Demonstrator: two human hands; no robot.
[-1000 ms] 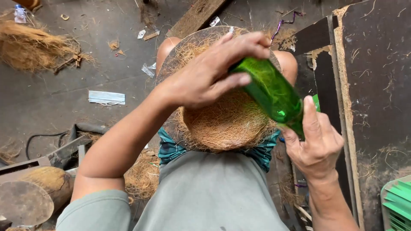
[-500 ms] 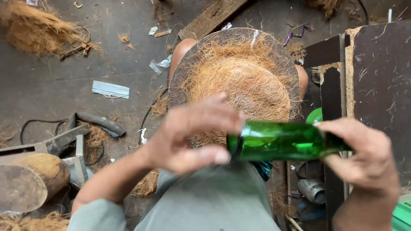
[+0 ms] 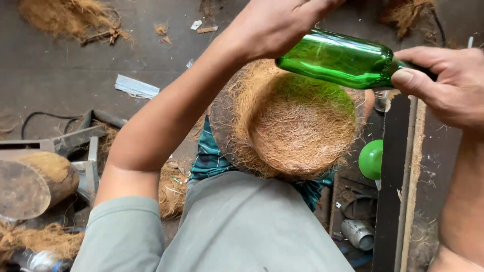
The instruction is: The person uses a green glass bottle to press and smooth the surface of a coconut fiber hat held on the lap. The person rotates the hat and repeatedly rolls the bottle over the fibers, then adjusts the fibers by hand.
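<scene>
- Head view, upper centre of the frame: a green glass bottle (image 3: pixel 337 59) lies nearly level, held above a round coconut-fibre bowl (image 3: pixel 292 123).
- Left hand (image 3: pixel 275 22), top centre, is curled over the bottle's base end; its fingertips run out of the frame.
- Right hand (image 3: pixel 441 83), upper right, is closed around the bottle's neck, thumb pressed along the shoulder.
- Bowl sits at the middle of the frame on the person's lap, hollow side up, just under the bottle; whether they touch cannot be told.
- Lower left: a log (image 3: pixel 33 181) beside a metal frame (image 3: pixel 75 151).
- Right of the bowl: a small green cup (image 3: pixel 372 160) against a dark board (image 3: pixel 396 176).
</scene>
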